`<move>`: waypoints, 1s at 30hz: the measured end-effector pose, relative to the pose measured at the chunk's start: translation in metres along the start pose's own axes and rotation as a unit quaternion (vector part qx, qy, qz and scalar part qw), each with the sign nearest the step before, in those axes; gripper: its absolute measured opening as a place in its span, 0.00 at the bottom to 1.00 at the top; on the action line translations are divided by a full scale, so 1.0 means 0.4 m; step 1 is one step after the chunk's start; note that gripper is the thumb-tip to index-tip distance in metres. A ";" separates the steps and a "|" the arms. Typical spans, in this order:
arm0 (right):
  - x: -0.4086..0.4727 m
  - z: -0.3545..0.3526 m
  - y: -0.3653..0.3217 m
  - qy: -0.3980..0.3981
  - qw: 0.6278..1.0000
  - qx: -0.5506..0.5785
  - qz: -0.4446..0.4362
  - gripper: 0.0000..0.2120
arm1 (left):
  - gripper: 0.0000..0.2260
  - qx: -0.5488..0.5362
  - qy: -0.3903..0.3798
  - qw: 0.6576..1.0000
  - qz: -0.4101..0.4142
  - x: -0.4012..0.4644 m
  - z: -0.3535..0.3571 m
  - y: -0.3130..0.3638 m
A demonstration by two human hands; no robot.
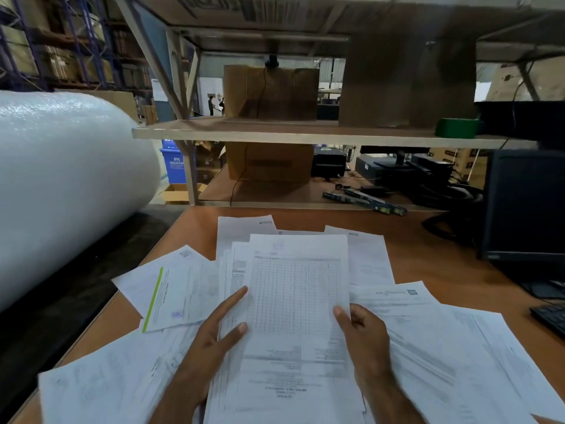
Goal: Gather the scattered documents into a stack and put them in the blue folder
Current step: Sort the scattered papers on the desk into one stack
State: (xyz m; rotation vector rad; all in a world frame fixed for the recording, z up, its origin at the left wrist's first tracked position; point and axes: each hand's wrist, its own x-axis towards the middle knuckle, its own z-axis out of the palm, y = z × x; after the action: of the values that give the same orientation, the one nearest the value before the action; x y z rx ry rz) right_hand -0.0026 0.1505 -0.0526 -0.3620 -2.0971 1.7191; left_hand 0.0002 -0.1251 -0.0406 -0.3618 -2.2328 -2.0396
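A stack of white printed sheets (295, 304) with a table grid on top lies in the middle of the wooden table (428, 258). My left hand (214, 341) rests on the stack's left edge with its fingers straight. My right hand (363, 335) grips the stack's right edge, thumb on top. More loose sheets lie around: one with a green stripe (171, 292) at the left, one with a logo (406, 304) at the right, others at the back (241, 228) and front left (113, 384). No blue folder is in view.
A big roll of bubble wrap (61, 179) lies to the left of the table. A dark monitor (526, 209) and a keyboard (550, 316) stand at the right. Shelves with cardboard boxes (270, 162) rise behind the table.
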 end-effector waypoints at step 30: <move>0.241 -0.186 -0.306 -0.182 0.764 -0.565 -0.253 0.13 | 0.18 -0.083 0.017 0.995 -0.050 0.003 -0.006 -0.035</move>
State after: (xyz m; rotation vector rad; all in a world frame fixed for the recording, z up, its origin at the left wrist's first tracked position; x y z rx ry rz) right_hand -0.0471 0.2324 0.0925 0.2634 -2.9299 0.0555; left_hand -0.0044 -0.1286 -0.0538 -0.2319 -2.1083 -2.2716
